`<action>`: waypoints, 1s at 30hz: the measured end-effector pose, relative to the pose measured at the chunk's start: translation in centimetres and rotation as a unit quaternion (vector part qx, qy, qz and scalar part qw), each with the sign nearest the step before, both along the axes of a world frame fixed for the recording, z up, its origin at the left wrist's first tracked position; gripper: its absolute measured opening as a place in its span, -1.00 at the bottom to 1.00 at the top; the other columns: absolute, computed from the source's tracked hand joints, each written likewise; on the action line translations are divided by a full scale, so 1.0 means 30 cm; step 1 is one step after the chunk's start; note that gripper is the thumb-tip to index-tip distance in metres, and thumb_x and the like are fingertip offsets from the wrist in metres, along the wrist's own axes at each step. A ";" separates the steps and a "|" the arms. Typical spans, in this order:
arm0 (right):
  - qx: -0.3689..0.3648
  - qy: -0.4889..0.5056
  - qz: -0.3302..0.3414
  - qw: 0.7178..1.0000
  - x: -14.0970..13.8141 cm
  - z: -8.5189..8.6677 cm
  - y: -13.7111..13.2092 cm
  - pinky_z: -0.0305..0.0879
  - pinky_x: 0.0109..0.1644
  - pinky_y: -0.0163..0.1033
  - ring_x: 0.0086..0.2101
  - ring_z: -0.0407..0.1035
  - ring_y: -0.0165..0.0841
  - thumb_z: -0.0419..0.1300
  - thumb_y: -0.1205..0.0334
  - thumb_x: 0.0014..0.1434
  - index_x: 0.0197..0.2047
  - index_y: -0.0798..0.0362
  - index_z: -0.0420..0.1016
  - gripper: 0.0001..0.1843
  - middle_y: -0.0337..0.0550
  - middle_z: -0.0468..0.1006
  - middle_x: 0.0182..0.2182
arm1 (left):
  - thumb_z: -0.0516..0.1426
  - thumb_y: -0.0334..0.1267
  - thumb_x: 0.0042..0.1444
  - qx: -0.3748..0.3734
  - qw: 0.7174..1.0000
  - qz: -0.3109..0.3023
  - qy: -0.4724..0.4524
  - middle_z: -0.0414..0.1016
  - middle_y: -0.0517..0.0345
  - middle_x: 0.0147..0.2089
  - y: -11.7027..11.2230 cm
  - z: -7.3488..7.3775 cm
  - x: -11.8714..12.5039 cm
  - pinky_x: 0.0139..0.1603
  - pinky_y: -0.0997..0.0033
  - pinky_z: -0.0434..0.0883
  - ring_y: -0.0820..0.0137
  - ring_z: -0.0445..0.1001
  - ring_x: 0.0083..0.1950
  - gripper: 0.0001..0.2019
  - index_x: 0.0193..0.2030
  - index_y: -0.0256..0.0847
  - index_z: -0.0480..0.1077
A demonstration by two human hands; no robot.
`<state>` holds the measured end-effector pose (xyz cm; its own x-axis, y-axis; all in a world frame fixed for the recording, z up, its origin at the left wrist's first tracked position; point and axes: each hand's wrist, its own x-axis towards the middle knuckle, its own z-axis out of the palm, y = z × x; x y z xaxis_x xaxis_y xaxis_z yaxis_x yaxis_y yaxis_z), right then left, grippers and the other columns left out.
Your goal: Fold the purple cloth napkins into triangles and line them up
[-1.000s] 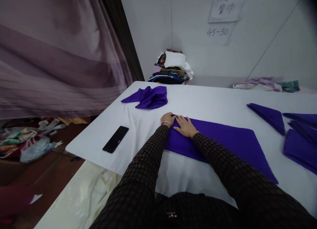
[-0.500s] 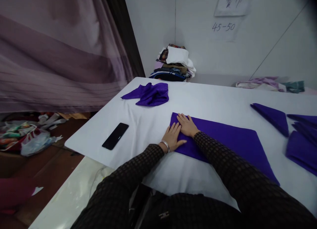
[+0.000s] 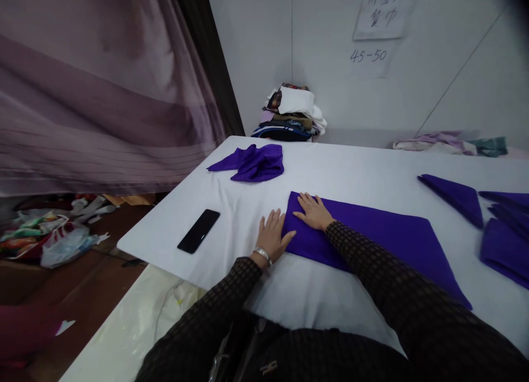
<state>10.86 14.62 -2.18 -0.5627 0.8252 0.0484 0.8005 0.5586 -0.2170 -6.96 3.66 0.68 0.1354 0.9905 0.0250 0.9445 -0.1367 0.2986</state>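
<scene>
A purple cloth (image 3: 384,241) lies folded flat on the white table (image 3: 355,167) in front of me. My right hand (image 3: 312,211) rests flat on its far left corner, fingers spread. My left hand (image 3: 273,235) lies flat at the cloth's left edge, fingers stretched out on the tabletop, thumb touching the cloth. Both arms wear dark checked sleeves, and a bracelet circles the left wrist.
A crumpled purple cloth (image 3: 253,162) lies at the table's far left, a black phone (image 3: 199,238) near the left edge. Folded purple cloths (image 3: 479,205) sit at the right. A clothes pile (image 3: 291,113) stands by the wall. Plastic bags (image 3: 49,236) litter the floor beside a curtain.
My left hand slid from the cloth's far left corner back toward me, along its left edge, opening flat. The right hand stayed on the corner.
</scene>
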 end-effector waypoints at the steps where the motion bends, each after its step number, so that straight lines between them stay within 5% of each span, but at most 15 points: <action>1: 0.002 -0.002 0.001 1.000 0.001 0.002 -0.002 -0.27 0.32 0.10 0.31 -0.20 -0.15 -0.24 -0.18 0.28 0.35 0.18 0.03 -0.24 0.05 -0.03 0.34 | -0.17 0.12 0.21 0.017 1.000 -0.015 -0.005 -0.06 0.07 0.42 0.040 0.010 0.029 0.40 -0.01 -0.15 0.20 -0.16 0.44 -0.35 0.36 -0.14 0.03; 4: 0.007 -0.014 0.011 1.000 0.006 0.009 -0.009 -0.25 0.31 0.12 0.31 -0.19 -0.13 -0.22 -0.05 0.30 0.35 0.20 0.01 -0.31 0.08 -0.03 0.34 | -0.21 0.05 0.24 0.020 0.999 -0.044 -0.008 -0.06 0.05 0.42 0.168 0.018 0.106 0.41 0.09 -0.14 0.26 -0.14 0.43 -0.38 0.36 -0.21 0.03; 8: -0.004 -0.016 0.004 1.000 0.005 0.011 -0.003 -0.22 0.32 0.10 0.31 -0.19 -0.13 -0.18 0.08 0.27 0.36 0.25 -0.03 -0.33 0.09 -0.04 0.34 | -0.26 0.12 0.21 -0.028 0.999 0.003 0.026 -0.05 0.19 0.42 0.281 -0.022 0.148 0.40 0.18 -0.11 0.29 -0.13 0.43 -0.33 0.38 -0.13 -0.01; 16: -0.020 0.020 -0.049 0.998 0.058 0.019 -0.024 -0.22 0.33 0.06 0.32 -0.23 -0.13 -0.12 0.11 0.25 0.34 0.27 0.02 -0.34 0.10 -0.06 0.35 | -0.29 0.20 0.20 -0.032 0.997 -0.003 0.067 -0.10 0.14 0.44 0.307 -0.066 0.142 0.40 0.13 -0.12 0.21 -0.18 0.44 -0.27 0.37 -0.20 0.00; 22: -0.030 0.009 -0.074 0.997 0.285 0.015 -0.246 -0.22 0.31 0.11 0.31 -0.20 -0.10 -0.16 -0.15 0.28 0.34 0.21 0.05 -0.26 0.14 -0.01 0.33 | -0.23 0.20 0.21 -0.021 0.996 -0.017 0.083 -0.11 0.01 0.44 0.320 -0.057 0.147 0.38 0.00 -0.10 0.13 -0.16 0.43 -0.28 0.37 -0.24 0.00; 30: -0.003 -0.026 -0.187 0.982 0.718 0.018 -0.549 -0.26 0.33 0.04 0.31 -0.19 -0.16 -0.21 -0.17 0.29 0.37 0.08 0.01 -0.28 0.03 -0.01 0.33 | -0.23 0.14 0.20 -0.017 0.994 -0.014 0.108 -0.11 -0.17 0.43 0.343 -0.053 0.159 0.35 -0.09 -0.07 0.09 -0.14 0.42 -0.23 0.35 -0.48 -0.01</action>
